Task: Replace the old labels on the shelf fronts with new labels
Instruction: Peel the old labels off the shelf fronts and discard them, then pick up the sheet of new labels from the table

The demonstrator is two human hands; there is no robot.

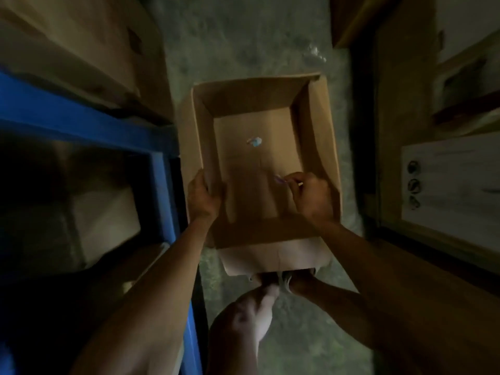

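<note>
An open cardboard box (pixel 316 123) sits on the floor below me, in the aisle. My left hand (pixel 203 197) grips the box's left wall near its front corner. Over the inside of the box, close to the right wall, my right hand (pixel 311 194) pinches a small pale scrap (pixel 280 179) between its fingertips; it looks like a peeled label piece, but blur hides the detail. One small crumpled white and blue scrap (pixel 255 141) lies on the box's bottom.
A blue metal shelf frame (pixel 159 163) runs along the left, with cardboard cartons (pixel 67 36) stacked on it. More cartons and a wooden pallet edge (pixel 422 234) line the right. Grey concrete floor (pixel 243 36) lies between. My knee (pixel 243 328) shows at bottom centre.
</note>
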